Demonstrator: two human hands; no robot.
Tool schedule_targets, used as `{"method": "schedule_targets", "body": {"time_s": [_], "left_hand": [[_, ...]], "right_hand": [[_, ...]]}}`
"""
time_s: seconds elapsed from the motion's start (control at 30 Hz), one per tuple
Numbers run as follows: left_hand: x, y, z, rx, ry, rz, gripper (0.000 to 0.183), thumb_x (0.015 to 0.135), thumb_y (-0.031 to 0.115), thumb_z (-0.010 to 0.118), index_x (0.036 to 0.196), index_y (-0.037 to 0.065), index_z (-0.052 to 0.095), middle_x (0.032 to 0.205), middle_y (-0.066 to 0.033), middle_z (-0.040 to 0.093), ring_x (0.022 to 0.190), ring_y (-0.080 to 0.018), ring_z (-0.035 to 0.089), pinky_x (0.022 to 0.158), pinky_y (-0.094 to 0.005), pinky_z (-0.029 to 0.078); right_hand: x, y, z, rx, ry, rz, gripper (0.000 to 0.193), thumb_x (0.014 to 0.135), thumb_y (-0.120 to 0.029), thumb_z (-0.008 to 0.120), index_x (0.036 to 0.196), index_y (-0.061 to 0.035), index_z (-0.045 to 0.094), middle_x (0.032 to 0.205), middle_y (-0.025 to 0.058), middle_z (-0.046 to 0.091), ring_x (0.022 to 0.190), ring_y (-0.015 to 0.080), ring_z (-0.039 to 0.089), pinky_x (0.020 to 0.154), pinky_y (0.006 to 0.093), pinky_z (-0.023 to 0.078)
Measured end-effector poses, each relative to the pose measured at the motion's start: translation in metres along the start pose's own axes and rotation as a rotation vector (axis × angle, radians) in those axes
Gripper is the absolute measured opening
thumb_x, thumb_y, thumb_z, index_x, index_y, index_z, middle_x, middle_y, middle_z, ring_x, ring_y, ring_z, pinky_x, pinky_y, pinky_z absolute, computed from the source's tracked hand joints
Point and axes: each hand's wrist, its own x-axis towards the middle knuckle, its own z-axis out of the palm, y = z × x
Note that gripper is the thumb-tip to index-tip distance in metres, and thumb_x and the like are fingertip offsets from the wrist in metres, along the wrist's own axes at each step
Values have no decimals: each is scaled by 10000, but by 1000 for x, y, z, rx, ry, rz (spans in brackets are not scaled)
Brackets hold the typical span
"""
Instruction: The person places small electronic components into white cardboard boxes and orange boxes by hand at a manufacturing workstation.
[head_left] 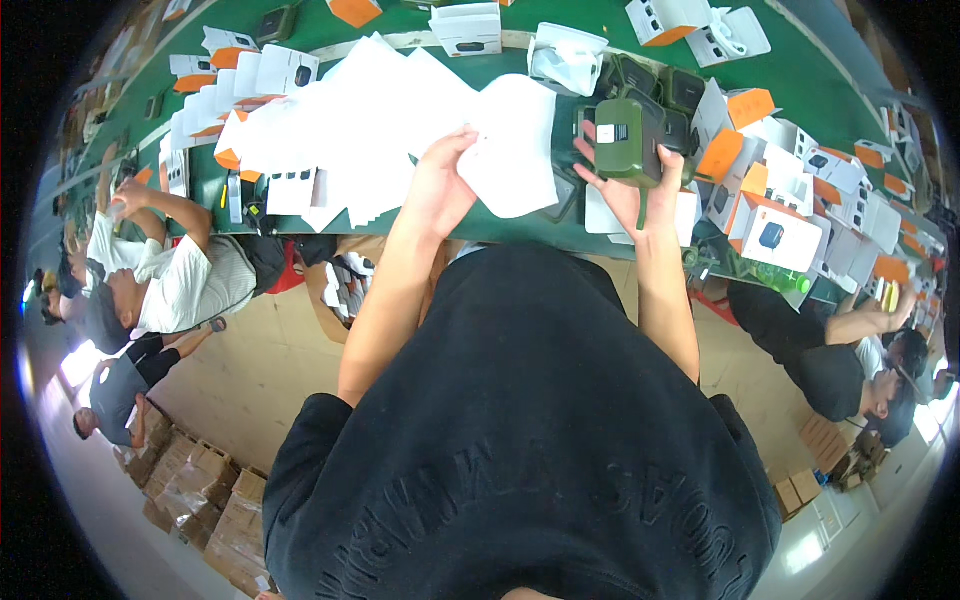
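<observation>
My left hand [446, 188] pinches the near left edge of a thin white sheet [518, 150], its thumb lying on top. The sheet is slightly curled and hangs over the table in front of me. In my right hand [645, 200] is a dark-green box-shaped device [630, 142], gripped from below between thumb and fingers, with a small white label facing up. Just beyond it, several similar green devices [683, 90] stand close together. A spread pile of white sheets [350, 130] lies left of my left hand.
White-and-orange cartons [780, 235] crowd the green table [590, 15] on the right, with more folded cartons [235, 95] at the far left. A green bottle [780, 278] lies near the right edge. Other people work at the left [200, 275] and right [830, 350].
</observation>
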Motion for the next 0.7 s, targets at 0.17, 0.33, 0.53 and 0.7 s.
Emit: {"method": "schedule_targets", "body": {"time_s": [0.17,0.33,0.53,0.7], "left_hand": [[-16,0,-14,-197,60,-131,530,990,356,474,1368,-14,508,1307,-179,620,1174,-326,619,1033,-482,490],[12,-45,-73,482,464,56,334,950,281,526,1089,39,709,1032,-93,695,974,-198,630,815,-361,516],[-8,-70,-107,778,756,188,303,899,281,563,1059,44,663,978,-179,683,824,-310,644,757,-410,511],[-70,-36,-23,1116,628,479,553,818,304,698,1271,46,512,1235,-189,554,1155,-401,559,906,-523,477]], "right_hand": [[18,34,-10,120,-157,233,739,830,-589,593,1370,-87,546,1378,176,554,1169,326,560,980,547,454],[16,57,11,-185,25,46,651,863,-384,654,1381,-15,515,1344,136,591,1221,277,573,1089,454,427],[48,60,5,-209,-14,219,582,880,-401,653,1291,3,570,1221,100,665,1141,241,623,1052,366,446],[63,59,27,-260,-199,389,533,918,-369,618,1303,-4,556,1257,104,647,1145,234,629,996,362,491]]}}
